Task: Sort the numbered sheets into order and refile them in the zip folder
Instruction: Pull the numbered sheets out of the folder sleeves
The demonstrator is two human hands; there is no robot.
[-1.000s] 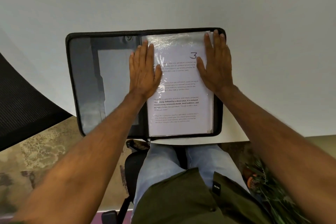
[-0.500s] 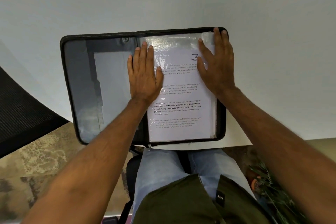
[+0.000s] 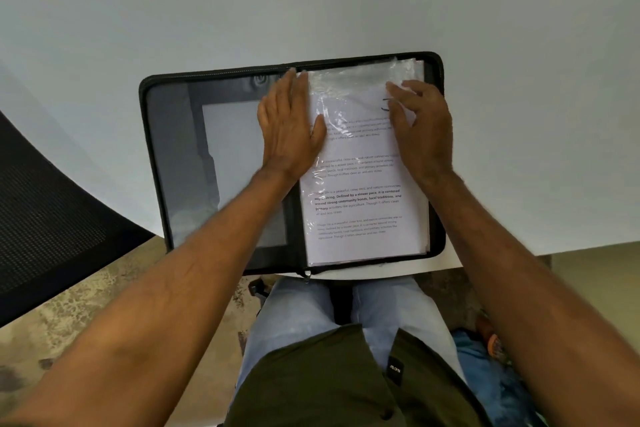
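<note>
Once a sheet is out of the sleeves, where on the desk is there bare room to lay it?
Bare white desk lies beyond the zip folder and to its right. The left strip narrows towards the black chair. The folder's right half is crowded: left hand and right hand on the sleeved sheets.

Arms: ours are bare, no sleeves showing.
Shirt [image 3: 332, 388]: ours is olive green, small black tag [image 3: 395, 369].
Trousers [image 3: 294, 319]: our pale blue jeans.
</note>
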